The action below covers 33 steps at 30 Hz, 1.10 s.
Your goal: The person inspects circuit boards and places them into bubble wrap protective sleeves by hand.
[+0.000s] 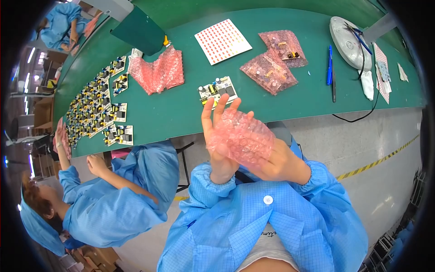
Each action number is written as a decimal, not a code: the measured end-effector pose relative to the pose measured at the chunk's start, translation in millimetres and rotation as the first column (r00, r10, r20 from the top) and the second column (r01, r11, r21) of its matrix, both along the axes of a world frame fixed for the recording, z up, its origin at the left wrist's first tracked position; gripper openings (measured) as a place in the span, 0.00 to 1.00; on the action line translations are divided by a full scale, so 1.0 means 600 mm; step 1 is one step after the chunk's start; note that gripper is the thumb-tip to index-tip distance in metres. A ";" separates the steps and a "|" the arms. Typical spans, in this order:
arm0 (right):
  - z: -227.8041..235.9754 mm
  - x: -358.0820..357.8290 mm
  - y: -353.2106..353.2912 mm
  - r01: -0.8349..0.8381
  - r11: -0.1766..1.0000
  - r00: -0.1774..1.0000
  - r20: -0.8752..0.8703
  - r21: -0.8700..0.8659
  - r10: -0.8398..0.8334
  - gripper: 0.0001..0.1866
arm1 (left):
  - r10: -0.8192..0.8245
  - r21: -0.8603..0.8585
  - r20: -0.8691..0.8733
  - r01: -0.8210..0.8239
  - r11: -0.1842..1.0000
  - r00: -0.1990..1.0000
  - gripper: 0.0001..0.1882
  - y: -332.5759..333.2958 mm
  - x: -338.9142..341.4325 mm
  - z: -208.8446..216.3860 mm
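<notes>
Green table (181,113) behind, bubble-wrap bag (242,136) between hands (253,149)

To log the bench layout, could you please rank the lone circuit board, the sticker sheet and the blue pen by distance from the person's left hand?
1. Lone circuit board, just beyond the left hand.
2. Sticker sheet, farther back.
3. Blue pen, far right.
</notes>
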State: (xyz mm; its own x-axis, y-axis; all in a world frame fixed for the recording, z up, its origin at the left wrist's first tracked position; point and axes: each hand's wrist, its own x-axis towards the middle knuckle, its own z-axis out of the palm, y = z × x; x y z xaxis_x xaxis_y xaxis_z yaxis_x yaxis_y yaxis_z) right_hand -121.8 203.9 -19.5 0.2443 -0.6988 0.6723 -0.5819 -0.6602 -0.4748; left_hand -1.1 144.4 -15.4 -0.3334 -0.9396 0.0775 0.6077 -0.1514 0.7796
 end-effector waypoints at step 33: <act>0.007 0.024 -0.037 -0.159 0.960 0.980 0.155 0.229 0.126 0.34 | -0.019 0.008 -0.089 0.020 1.000 0.996 0.62 -0.008 0.012 -0.006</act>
State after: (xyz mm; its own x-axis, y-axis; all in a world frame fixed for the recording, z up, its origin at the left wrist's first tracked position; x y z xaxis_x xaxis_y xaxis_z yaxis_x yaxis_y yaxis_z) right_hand -107.5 182.0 -15.5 0.2704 -0.8079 0.5236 -0.4082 -0.5887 -0.6977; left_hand 6.2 139.4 -18.9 -0.3438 -0.9338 0.0994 0.6712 -0.1703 0.7215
